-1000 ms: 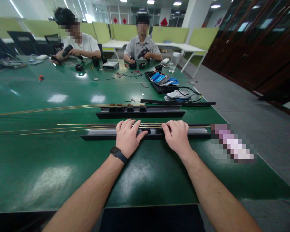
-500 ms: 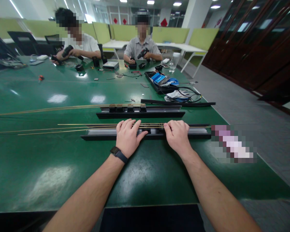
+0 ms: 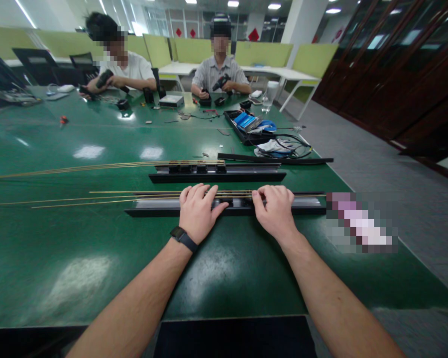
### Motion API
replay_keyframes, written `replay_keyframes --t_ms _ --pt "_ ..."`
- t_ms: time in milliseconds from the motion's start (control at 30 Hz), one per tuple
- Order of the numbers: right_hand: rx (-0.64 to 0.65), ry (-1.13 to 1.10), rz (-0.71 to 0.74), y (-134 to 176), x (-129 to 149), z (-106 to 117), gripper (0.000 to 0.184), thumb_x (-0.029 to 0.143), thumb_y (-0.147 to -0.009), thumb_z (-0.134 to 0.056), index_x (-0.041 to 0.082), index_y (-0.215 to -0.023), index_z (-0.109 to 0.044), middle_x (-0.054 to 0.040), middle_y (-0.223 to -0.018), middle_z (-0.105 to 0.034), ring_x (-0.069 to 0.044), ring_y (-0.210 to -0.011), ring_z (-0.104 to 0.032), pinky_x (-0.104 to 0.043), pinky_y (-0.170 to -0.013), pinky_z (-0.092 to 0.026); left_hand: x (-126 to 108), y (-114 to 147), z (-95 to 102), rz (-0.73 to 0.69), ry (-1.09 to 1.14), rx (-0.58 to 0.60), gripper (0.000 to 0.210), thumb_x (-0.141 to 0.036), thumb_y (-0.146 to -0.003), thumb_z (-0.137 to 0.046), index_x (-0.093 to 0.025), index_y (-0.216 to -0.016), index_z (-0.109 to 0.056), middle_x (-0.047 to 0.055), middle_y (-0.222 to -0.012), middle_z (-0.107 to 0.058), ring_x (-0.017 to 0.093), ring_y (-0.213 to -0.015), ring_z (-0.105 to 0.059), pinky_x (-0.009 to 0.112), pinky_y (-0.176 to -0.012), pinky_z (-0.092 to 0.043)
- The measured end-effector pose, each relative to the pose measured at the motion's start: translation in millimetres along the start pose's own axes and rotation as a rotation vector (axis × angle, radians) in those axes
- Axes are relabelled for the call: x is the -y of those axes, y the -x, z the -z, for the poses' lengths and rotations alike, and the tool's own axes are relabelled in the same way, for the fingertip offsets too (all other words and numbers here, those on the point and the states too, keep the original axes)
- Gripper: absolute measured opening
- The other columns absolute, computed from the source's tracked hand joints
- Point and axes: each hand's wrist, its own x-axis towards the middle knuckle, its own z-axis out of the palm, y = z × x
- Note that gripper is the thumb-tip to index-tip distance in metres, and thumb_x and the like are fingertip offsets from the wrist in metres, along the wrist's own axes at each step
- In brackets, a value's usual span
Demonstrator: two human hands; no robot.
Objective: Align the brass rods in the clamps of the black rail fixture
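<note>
A long black channel (image 3: 224,212) with a silvery inside lies across the green table in front of me. Thin brass rods (image 3: 149,197) run lengthwise through it and stick out far past its left end. My left hand (image 3: 199,211), wearing a dark wristband, lies over the channel and rods with its fingers spread and the thumb out by a black block (image 3: 228,202). To the right, my right hand (image 3: 274,209) is closed, thumb against curled fingers, on a brass rod; the fingers partly hide the grip.
Behind sits a second black channel (image 3: 216,177) with black blocks and more brass rods. A black strip (image 3: 276,159), a cable bundle (image 3: 283,146) and a black tray (image 3: 242,132) lie farther back. Two people work across the table. A pixelated object (image 3: 360,221) is at the right.
One brass rod's left end has shifted slightly to the right, and my right thumb has moved a little. My left hand and the channel stay put.
</note>
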Motion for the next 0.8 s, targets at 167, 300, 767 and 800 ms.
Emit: replay_keyframes --t_ms 167,300,767,800 --pt "0.013 0.004 0.012 -0.2 -0.3 -1.5 0.027 0.040 -0.102 -0.048 0.024 -0.083 -0.059 -0.0047 -0.084 -0.068 -0.025 -0.093 -0.053 -0.041 -0.090 -0.030 -0.3 -0.5 0.8 0.003 0.004 0.006 0.046 -0.053 -0.096 -0.063 -0.025 -0.133 -0.066 0.012 -0.133 -0.070 0.033 -0.133 -0.057 0.052 -0.116 -0.033" --pt "0.020 -0.010 0.003 -0.7 -2.0 -3.0 0.028 0.040 -0.103 -0.047 0.024 -0.082 -0.058 -0.0046 -0.083 -0.068 -0.024 -0.092 -0.053 -0.041 -0.089 -0.030 -0.1 -0.9 0.3 0.002 0.009 0.000 0.047 -0.053 -0.096 -0.063 -0.026 -0.133 -0.066 0.012 -0.132 -0.071 0.033 -0.133 -0.057 0.053 -0.116 -0.033" --pt "0.047 0.010 -0.013 -0.9 -5.1 -3.7 0.031 0.039 -0.104 -0.044 0.023 -0.080 -0.056 -0.0045 -0.083 -0.069 -0.024 -0.092 -0.053 -0.040 -0.087 -0.029 0.5 -0.8 0.7 -0.002 0.009 0.007 0.046 -0.052 -0.096 -0.064 -0.025 -0.133 -0.066 0.013 -0.133 -0.070 0.033 -0.133 -0.057 0.053 -0.116 -0.033" --pt "0.045 0.008 -0.010 -0.8 -5.0 -3.1 0.031 0.039 -0.104 -0.044 0.023 -0.080 -0.056 -0.0045 -0.083 -0.069 -0.024 -0.092 -0.053 -0.041 -0.088 -0.029 0.5 -0.8 0.6 -0.001 0.009 0.006 0.047 -0.052 -0.096 -0.064 -0.025 -0.133 -0.066 0.013 -0.132 -0.070 0.032 -0.133 -0.057 0.052 -0.116 -0.033"
